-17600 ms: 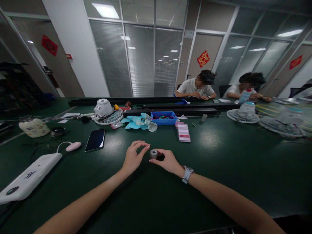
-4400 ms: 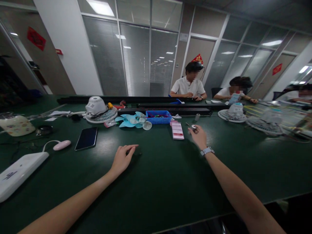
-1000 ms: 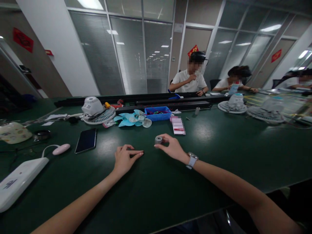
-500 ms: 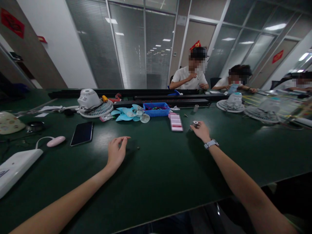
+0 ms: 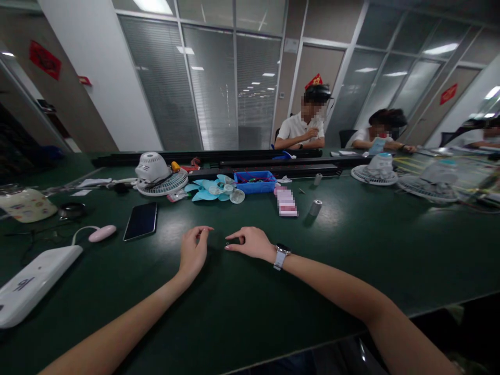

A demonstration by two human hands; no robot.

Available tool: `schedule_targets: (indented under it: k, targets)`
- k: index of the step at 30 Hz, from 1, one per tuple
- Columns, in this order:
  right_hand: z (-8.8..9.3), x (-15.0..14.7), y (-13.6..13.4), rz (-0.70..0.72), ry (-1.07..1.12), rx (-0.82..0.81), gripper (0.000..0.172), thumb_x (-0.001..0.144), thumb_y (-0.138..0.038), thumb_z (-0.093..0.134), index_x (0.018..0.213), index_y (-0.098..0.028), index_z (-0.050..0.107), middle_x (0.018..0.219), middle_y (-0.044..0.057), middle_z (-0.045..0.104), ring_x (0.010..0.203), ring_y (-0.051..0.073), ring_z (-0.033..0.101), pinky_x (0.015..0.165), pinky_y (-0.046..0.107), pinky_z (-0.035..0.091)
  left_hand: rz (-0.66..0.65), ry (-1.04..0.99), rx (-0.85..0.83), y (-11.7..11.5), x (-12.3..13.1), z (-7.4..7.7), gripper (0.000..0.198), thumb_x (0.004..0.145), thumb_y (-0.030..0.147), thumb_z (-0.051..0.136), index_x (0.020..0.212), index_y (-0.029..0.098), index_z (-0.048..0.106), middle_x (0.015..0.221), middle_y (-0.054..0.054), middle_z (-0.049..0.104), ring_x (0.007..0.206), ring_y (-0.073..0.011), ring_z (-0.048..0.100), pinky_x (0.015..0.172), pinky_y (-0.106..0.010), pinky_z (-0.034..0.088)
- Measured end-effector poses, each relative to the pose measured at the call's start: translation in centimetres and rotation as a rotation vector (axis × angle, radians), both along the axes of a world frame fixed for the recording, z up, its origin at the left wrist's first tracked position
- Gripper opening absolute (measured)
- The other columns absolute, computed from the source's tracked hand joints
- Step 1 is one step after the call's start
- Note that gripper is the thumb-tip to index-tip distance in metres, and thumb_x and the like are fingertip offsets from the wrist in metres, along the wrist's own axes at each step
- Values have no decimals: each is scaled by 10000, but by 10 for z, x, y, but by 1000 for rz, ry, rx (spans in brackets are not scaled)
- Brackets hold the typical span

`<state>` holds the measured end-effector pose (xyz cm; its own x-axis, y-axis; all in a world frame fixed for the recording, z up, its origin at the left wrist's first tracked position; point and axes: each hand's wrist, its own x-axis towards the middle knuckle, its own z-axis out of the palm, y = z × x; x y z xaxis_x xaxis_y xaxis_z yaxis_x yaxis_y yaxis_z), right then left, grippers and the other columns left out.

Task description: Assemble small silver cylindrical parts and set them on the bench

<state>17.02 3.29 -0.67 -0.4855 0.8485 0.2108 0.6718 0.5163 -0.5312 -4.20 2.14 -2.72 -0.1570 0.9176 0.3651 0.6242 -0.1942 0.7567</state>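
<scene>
Right hand (image 5: 253,242): parted around tiny part (image 5: 227,244), left of metal cylinder (image 5: 315,208)
Left hand (image 5: 192,252): grip unclear
Pickup: likely underway; needs pinching

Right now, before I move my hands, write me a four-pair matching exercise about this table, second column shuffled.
Column 1
1. right hand
2. nearer metal cylinder
3. smartphone
4. plastic bin

Column 2
A. blue
B. dark screen, leftmost of the four
C. thumb apart from the index finger
D. silvery, rightmost of the four

Pairs: 1-C, 2-D, 3-B, 4-A
</scene>
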Motion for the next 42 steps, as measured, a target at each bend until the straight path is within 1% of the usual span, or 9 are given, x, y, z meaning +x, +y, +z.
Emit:
schedule_targets:
  k: [6, 10, 13, 16, 19, 22, 26, 32, 42]
  targets:
    - [-6, -9, 1, -15, 11, 41, 358, 800, -610, 622, 1010, -352, 754, 724, -11, 627, 599, 108, 517, 527, 243, 329, -25, 25, 3, 0, 1, 1, 373, 923, 438, 394, 954, 219, 694, 981, -55, 707, 948, -256, 594, 761, -352, 440]
    - [7, 7, 3, -21, 71, 91, 301, 844, -548, 609, 995, -334, 757, 751, -7, 639, 632, 119, 529, 558, 251, 347, -18, 5, -2, 0, 0, 0, 370, 926, 442, 395, 961, 220, 689, 976, -56, 705, 945, -263, 594, 751, -356, 440]
    - [29, 57, 10, -178, 142, 230, 302, 875, -506, 584, 996, -287, 755, 795, 16, 663, 684, 148, 569, 613, 275, 399, -20, 3, -7, 0, -1, -1, 369, 928, 445, 393, 963, 224, 687, 978, -55, 702, 933, -264, 590, 750, -362, 440]
    - [45, 129, 21, -481, 141, 461, 322, 897, -470, 552, 1003, -239, 749, 899, 68, 690, 809, 200, 608, 727, 325, 446, -32, 19, -2, 1, -1, -3, 378, 924, 465, 400, 969, 231, 693, 989, -56, 699, 928, -263, 586, 750, -362, 440]
    - [42, 192, 31, -732, 70, 583, 346, 906, -446, 513, 989, -208, 750, 983, 104, 698, 899, 237, 618, 783, 353, 455, -23, 30, 15, 3, -2, -5, 382, 917, 476, 410, 966, 236, 702, 1000, -54, 704, 932, -263, 586, 750, -358, 440]
    - [27, 227, 37, -822, -3, 501, 319, 888, -428, 524, 944, -216, 755, 1002, 86, 718, 892, 240, 638, 757, 343, 463, -16, 32, 12, 4, -2, -6, 383, 917, 472, 404, 971, 237, 702, 1005, -49, 705, 934, -259, 589, 744, -352, 439]
    - [14, 235, 40, -877, -3, 390, 294, 866, -436, 547, 934, -239, 754, 973, 55, 737, 808, 218, 664, 657, 309, 452, -6, 26, 6, 1, 0, -2, 372, 912, 464, 409, 954, 235, 700, 968, -47, 702, 932, -260, 591, 754, -354, 442]
    - [17, 235, 43, -971, 11, 359, 347, 879, -461, 512, 1003, -238, 747, 895, 67, 749, 776, 225, 672, 618, 306, 444, -18, 20, 1, -2, 2, 3, 359, 912, 449, 408, 945, 233, 693, 996, -47, 699, 955, -262, 584, 789, -370, 436]
    - [14, 236, 43, -918, 90, 318, 293, 873, -420, 536, 1008, -249, 732, 944, 43, 750, 791, 200, 690, 687, 300, 489, -24, 35, -13, 1, 1, -1, 368, 918, 452, 401, 959, 230, 692, 969, -45, 693, 909, -251, 581, 743, -349, 423]
